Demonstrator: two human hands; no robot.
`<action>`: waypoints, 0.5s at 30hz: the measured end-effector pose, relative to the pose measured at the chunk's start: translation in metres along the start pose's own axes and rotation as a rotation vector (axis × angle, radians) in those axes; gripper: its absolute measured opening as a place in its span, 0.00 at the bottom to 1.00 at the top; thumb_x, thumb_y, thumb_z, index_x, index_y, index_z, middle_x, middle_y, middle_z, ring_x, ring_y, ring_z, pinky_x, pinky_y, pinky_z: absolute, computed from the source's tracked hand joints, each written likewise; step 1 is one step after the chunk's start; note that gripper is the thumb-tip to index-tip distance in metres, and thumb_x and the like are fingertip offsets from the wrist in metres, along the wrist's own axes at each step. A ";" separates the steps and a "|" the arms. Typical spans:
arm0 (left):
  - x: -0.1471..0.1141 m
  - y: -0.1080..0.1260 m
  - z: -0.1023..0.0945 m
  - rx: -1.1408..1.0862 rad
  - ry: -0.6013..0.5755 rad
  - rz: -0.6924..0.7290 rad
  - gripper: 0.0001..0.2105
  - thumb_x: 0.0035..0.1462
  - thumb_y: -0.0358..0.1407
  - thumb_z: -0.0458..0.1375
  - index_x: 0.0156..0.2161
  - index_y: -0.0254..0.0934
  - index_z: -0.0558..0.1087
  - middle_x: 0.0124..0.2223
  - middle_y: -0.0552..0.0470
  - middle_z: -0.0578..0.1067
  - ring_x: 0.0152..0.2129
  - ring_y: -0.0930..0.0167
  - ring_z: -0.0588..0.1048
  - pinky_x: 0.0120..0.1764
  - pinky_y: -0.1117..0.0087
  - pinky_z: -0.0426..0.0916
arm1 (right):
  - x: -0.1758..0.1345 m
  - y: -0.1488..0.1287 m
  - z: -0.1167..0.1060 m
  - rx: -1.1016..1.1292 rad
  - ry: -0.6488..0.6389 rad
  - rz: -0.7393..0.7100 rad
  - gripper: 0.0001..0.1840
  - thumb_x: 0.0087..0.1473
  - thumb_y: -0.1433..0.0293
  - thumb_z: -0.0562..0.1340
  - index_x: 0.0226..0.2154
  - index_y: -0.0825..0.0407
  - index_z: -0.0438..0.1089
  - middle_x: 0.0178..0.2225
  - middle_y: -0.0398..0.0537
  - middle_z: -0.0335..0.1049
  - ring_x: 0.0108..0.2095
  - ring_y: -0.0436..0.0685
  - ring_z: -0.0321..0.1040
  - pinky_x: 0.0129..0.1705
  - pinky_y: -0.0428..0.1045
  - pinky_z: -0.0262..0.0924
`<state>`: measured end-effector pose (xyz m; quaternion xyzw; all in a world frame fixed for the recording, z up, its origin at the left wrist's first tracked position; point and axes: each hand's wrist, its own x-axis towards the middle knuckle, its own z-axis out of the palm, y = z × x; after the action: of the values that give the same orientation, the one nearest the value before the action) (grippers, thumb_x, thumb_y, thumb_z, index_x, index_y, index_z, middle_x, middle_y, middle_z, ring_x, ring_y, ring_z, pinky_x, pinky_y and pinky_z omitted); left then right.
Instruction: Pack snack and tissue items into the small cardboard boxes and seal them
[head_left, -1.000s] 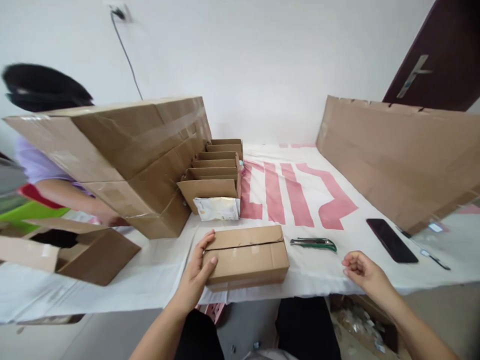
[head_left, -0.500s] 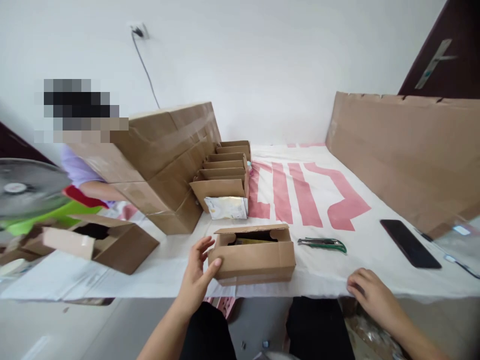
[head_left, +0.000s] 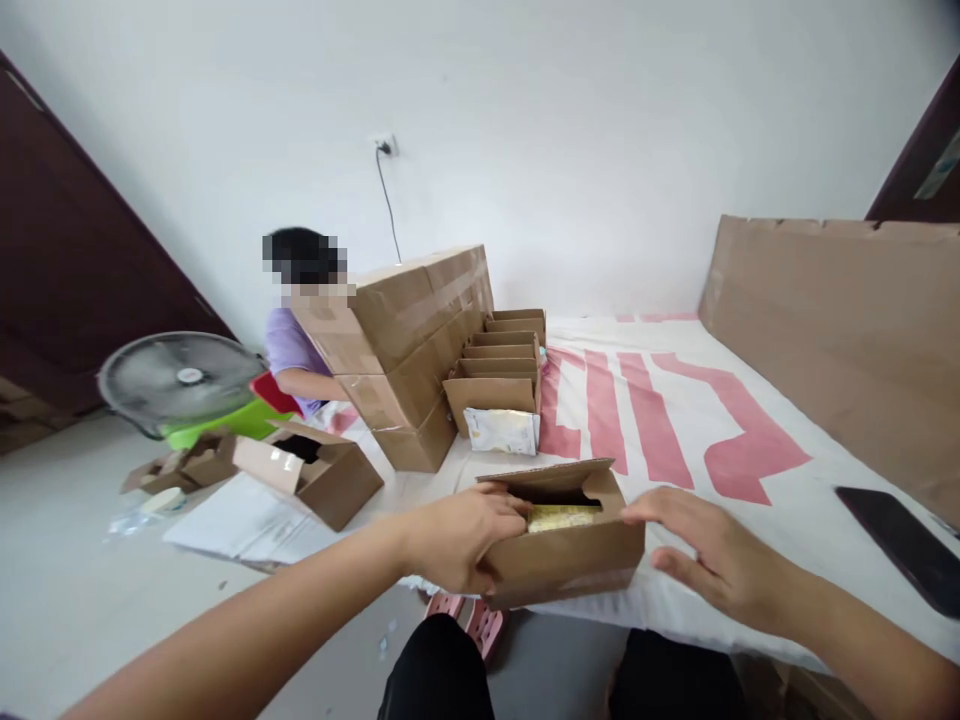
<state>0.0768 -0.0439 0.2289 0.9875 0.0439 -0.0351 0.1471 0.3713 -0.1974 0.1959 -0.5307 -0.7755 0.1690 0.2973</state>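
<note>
An opened cardboard box [head_left: 562, 568] sits at the near edge of the table, with something yellow [head_left: 562, 517] lying inside it. My left hand [head_left: 459, 535] grips the box's left end, its fingers reaching over the rim and partly into the opening. At the right end, my right hand [head_left: 712, 550] is open, thumb apart from the fingers; its fingertips reach the box's right corner, and whether they touch it I cannot tell. Behind the box, a white printed packet [head_left: 501, 431] leans against the first of several upright open cartons [head_left: 491, 393].
Stacked sealed boxes [head_left: 405, 365] rise at the back left, with a co-worker's arm [head_left: 307, 384] beyond them. Another open box [head_left: 341, 488] stands to the left, near a fan [head_left: 180, 385]. A black phone [head_left: 900, 545] lies right, before a large cardboard panel [head_left: 832, 330].
My right hand has come from the table's edge to the box's right end. My left hand has shifted further over the box's left rim. The view has swung left.
</note>
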 end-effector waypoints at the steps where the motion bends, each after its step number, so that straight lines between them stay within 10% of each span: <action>1: 0.003 0.002 -0.002 0.080 -0.037 0.006 0.20 0.42 0.34 0.67 0.43 0.38 0.74 0.48 0.43 0.79 0.49 0.55 0.75 0.55 0.54 0.64 | 0.013 -0.007 0.002 0.022 -0.070 -0.060 0.25 0.63 0.52 0.53 0.55 0.48 0.67 0.53 0.54 0.72 0.53 0.62 0.68 0.55 0.55 0.64; 5: 0.006 0.006 -0.003 0.387 -0.059 0.067 0.19 0.41 0.41 0.69 0.40 0.38 0.75 0.35 0.46 0.80 0.35 0.58 0.76 0.52 0.53 0.64 | 0.048 -0.019 0.012 -0.032 -0.287 -0.179 0.32 0.59 0.47 0.56 0.55 0.50 0.69 0.53 0.57 0.72 0.57 0.66 0.64 0.60 0.62 0.57; 10: -0.010 0.009 0.004 0.541 -0.010 0.060 0.13 0.50 0.48 0.65 0.28 0.39 0.73 0.26 0.49 0.76 0.26 0.63 0.73 0.43 0.59 0.66 | 0.047 -0.020 0.013 -0.292 -0.238 -0.226 0.25 0.52 0.44 0.62 0.34 0.48 0.76 0.34 0.51 0.74 0.43 0.65 0.68 0.62 0.69 0.46; 15: -0.023 0.016 0.019 0.525 0.009 0.011 0.09 0.53 0.39 0.64 0.27 0.39 0.71 0.26 0.49 0.77 0.25 0.64 0.72 0.34 0.63 0.63 | 0.034 -0.010 0.008 -0.587 -0.232 -0.082 0.15 0.61 0.64 0.58 0.24 0.49 0.72 0.25 0.50 0.73 0.29 0.61 0.69 0.40 0.59 0.61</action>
<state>0.0547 -0.0660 0.2170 0.9922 0.0287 -0.0403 -0.1140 0.3500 -0.1695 0.2050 -0.5392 -0.8407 -0.0147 0.0478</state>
